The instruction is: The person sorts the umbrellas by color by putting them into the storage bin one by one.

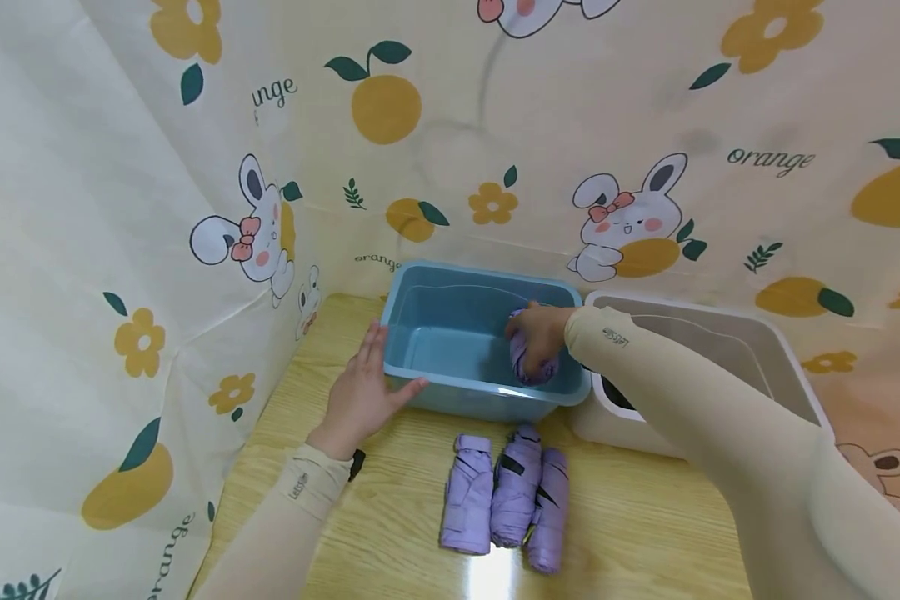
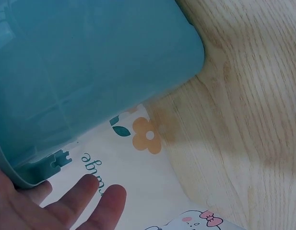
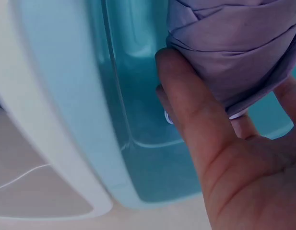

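A light blue plastic bin [image 1: 465, 395] stands on the table against the patterned cloth. Inside its right end my right hand [image 1: 542, 333] grips a purple folded umbrella [image 1: 523, 360]. In the right wrist view, fingers and thumb curl round the purple umbrella [image 3: 239, 52], over the bin floor. My left hand [image 1: 362, 396] rests with spread fingers at the bin's left front corner; in the left wrist view the hand [image 2: 66, 208] meets the rim. Three more folded umbrellas lie side by side in front: the left [image 1: 468, 496], the middle [image 1: 517, 492] and the right one [image 1: 549, 517].
Right of the blue bin, close beside it, stands a beige bin [image 1: 795, 367] with something dark [image 1: 617, 393] inside, partly hidden by my right arm. Cloth printed with rabbits and oranges [image 1: 450, 167] rises behind and at the left of the wooden table [image 1: 390, 533].
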Action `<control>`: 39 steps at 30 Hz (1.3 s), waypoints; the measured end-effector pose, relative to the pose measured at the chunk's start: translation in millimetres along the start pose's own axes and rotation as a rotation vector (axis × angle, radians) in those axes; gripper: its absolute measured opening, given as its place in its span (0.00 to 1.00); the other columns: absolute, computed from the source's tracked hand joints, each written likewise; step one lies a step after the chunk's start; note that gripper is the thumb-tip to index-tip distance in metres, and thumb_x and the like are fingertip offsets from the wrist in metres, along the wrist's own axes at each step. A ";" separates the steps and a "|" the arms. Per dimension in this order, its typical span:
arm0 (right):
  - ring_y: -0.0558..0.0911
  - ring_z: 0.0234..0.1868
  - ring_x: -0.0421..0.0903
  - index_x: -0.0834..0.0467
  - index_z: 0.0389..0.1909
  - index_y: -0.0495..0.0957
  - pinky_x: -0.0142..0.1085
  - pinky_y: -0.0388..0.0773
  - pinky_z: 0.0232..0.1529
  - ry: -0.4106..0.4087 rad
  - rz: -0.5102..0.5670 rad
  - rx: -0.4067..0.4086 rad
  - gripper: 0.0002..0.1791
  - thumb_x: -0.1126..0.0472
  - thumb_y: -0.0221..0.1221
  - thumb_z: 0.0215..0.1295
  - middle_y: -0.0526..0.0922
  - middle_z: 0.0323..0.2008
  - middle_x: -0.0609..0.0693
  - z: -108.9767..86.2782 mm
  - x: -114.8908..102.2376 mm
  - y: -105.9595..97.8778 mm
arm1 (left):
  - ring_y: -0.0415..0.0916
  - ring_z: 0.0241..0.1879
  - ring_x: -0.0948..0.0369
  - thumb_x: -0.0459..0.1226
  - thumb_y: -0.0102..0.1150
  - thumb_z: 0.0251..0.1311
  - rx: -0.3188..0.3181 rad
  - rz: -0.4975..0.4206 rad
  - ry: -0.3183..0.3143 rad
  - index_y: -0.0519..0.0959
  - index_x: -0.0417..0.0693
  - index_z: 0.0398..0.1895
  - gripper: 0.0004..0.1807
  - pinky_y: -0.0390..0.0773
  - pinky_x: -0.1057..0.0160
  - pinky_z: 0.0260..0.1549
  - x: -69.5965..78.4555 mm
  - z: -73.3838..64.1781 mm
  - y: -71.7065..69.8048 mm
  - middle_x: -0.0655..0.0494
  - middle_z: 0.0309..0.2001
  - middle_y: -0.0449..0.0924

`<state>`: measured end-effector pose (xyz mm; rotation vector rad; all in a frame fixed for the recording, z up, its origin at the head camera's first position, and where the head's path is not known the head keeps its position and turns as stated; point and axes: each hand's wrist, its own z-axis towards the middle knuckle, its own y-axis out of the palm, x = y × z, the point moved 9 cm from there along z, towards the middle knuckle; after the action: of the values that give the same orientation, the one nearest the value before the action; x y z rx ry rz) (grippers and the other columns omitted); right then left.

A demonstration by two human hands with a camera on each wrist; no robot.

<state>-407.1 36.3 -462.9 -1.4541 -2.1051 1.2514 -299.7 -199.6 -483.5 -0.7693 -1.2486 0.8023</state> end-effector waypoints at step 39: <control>0.72 0.51 0.54 0.54 0.66 0.72 0.46 0.76 0.48 0.146 -0.137 -0.291 0.30 0.68 0.64 0.61 0.74 0.51 0.56 33.2 -8.1 55.6 | 0.64 0.67 0.41 0.67 0.59 0.57 0.021 0.013 0.012 0.49 0.39 0.79 0.59 0.75 0.44 0.53 -3.2 1.8 -0.5 0.46 0.79 0.43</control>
<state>-391.2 19.3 -523.9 -1.4339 -2.3127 0.7898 -301.9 -202.6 -484.4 -0.7655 -1.2239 0.8190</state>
